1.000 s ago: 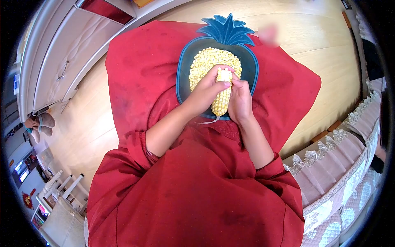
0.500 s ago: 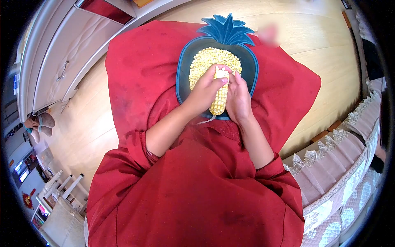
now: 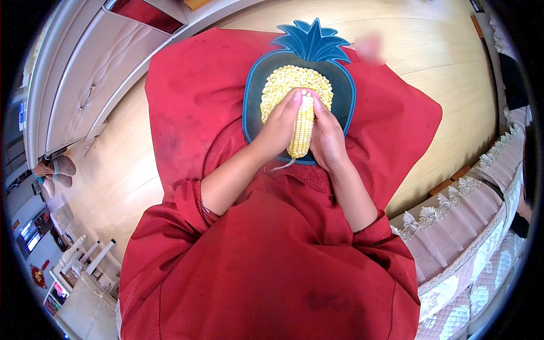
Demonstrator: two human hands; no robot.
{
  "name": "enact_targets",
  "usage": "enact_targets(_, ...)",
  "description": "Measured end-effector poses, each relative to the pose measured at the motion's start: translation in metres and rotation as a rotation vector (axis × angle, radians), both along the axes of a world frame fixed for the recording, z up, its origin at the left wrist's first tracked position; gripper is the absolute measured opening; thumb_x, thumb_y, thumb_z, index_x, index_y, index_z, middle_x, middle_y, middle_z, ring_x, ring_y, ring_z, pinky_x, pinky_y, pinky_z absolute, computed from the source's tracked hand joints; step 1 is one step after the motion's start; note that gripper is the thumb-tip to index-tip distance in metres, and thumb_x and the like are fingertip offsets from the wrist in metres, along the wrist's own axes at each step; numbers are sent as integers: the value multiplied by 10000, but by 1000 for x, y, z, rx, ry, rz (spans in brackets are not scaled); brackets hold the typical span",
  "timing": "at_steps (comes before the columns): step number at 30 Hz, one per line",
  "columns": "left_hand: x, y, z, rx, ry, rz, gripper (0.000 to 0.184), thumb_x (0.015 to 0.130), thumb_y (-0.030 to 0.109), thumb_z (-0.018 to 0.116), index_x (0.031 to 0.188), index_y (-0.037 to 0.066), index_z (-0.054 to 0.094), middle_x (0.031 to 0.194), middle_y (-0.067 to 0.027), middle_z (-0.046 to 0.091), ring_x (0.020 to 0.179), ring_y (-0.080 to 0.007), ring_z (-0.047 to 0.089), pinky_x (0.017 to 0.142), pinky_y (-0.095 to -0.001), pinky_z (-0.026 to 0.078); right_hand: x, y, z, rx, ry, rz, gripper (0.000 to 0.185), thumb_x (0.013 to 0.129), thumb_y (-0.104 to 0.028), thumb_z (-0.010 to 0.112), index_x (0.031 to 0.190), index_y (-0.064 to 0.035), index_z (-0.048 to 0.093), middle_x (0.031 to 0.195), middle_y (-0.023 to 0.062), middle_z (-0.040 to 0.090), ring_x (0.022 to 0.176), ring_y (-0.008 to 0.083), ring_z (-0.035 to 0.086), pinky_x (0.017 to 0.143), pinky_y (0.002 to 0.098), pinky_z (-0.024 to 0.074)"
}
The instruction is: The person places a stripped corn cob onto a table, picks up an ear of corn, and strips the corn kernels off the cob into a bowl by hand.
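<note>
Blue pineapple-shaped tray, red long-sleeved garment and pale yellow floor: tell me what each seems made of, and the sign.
Blue pineapple-shaped tray: probably plastic with a smooth satin finish; rim and ridged leaves look moulded.
Red long-sleeved garment: woven cloth, mostly matt; it creases softly and shows seams. Fibre unclear.
Pale yellow floor: wood or wood-look laminate, somewhat glossy, judging by faint board lines and bright sheen.

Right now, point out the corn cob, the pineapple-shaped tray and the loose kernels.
Corn cob (image 3: 302, 130), head view: middle kernel rows.
Pineapple-shaped tray (image 3: 343, 90), head view: bare inside.
Loose kernels (image 3: 293, 81), head view: pile's middle.
</note>
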State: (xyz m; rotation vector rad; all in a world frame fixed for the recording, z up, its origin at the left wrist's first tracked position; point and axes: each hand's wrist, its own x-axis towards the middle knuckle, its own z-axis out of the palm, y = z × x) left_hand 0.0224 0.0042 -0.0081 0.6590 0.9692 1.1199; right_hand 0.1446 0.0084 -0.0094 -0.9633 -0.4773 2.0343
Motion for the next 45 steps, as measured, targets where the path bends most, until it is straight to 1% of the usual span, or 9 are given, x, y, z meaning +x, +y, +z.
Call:
enact_targets(3,-2,-1,2,33,32,-56,264,959,100,453,1202,21,521,1121,-93,588,1076,-156,545,968,-288,411,1,-1,-2,-71,62,-30,434,1056,-261,383,1386,18,428,1339,120,520,1242,184,494,1080,322,348)
enact_targets(7,-1,-2,-2,75,119,-87,293,928,83,466,1212,24,509,1124,-87,580,1081,-159,539,962,-289,412,0,-1,2,-55,36,-44,428,1055,-253,384,1383,18,435,1342,120,519,1243,183,492,1076,322,351)
enact_targets(13,-4,-4,-10,102,182,-109,286,976,92,419,1248,45,494,1094,-56,564,1031,-105,540,903,-255,427,1,-1,0,-60,48,-21,439,1054,-238,380,1405,24,417,1363,124,507,1258,187,484,1088,325,343)
enact_targets(16,-2,-4,-9,93,171,-107,275,992,118,405,1239,37,496,1089,-56,570,1027,-109,545,907,-259,427,0,-1,0,-58,45,-20,444,1055,-236,377,1414,23,408,1367,123,505,1260,187,484,1090,325,343)
enact_targets(19,0,-1,-7,-19,-16,-49,295,983,144,419,1244,29,493,1107,-66,576,1038,-122,551,933,-264,418,1,-1,2,-67,55,-18,443,1054,-239,378,1411,22,410,1361,121,509,1255,184,486,1086,324,346)
enact_targets(22,-3,1,-2,-55,-119,-52,276,943,99,457,1203,23,509,1116,-94,583,1055,-166,550,965,-288,411,2,0,1,-69,69,-15,440,1053,-246,382,1405,17,419,1351,119,516,1247,180,489,1079,322,348)
enact_targets(28,-2,-2,4,72,179,-138,369,888,65,486,1255,32,493,1200,-75,557,1149,-154,503,1005,-277,374,2,-1,1,-46,25,-29,430,1054,-255,383,1386,9,447,1343,117,521,1246,174,484,1078,315,340)
enact_targets(31,-3,-3,-2,83,193,-134,368,884,41,496,1251,39,487,1191,-76,554,1135,-148,502,996,-274,377,2,-1,-1,-35,31,-25,428,1054,-252,379,1384,11,451,1346,117,519,1251,176,480,1083,315,335)
enact_targets(45,-4,-6,-9,168,327,-148,295,952,85,467,1242,38,463,1117,-82,561,1060,-139,524,937,-272,414,3,-1,0,-77,33,-18,439,1053,-225,375,1407,31,423,1375,131,503,1264,190,480,1094,324,336)
